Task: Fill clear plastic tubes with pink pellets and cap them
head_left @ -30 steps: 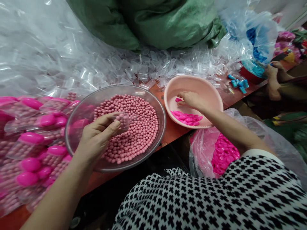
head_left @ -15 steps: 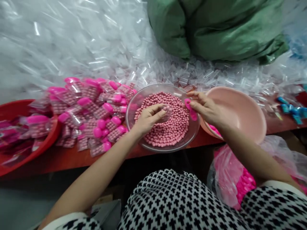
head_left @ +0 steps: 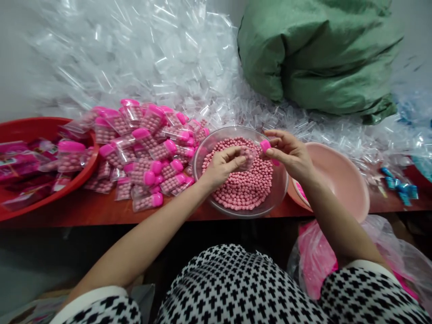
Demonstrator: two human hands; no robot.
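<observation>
My left hand (head_left: 225,167) is closed around a small clear plastic container (head_left: 248,159), held over the bowl; what is inside it is hard to make out. Fingers and thumb of my right hand (head_left: 290,154) pinch a bright pink cap (head_left: 265,146), a short distance to the right of the container. Below both hands stands a clear bowl (head_left: 199,167) with many small round pink beads (head_left: 238,195) in it. Left of the bowl lies a heap of clear containers filled with pink beads (head_left: 143,168), topped with pink caps.
A red basin (head_left: 91,168) with pink packets stands at the left. On the right are a peach basin (head_left: 344,175), several blue pieces (head_left: 401,184) and, lower down, a plastic bag (head_left: 317,261). Empty clear containers (head_left: 162,58) and a green sack (head_left: 320,58) fill the back.
The camera view has shifted, so the scene sits further right and slightly lower on the left. The pink cap has turned in my right hand. Both hands keep their holds.
</observation>
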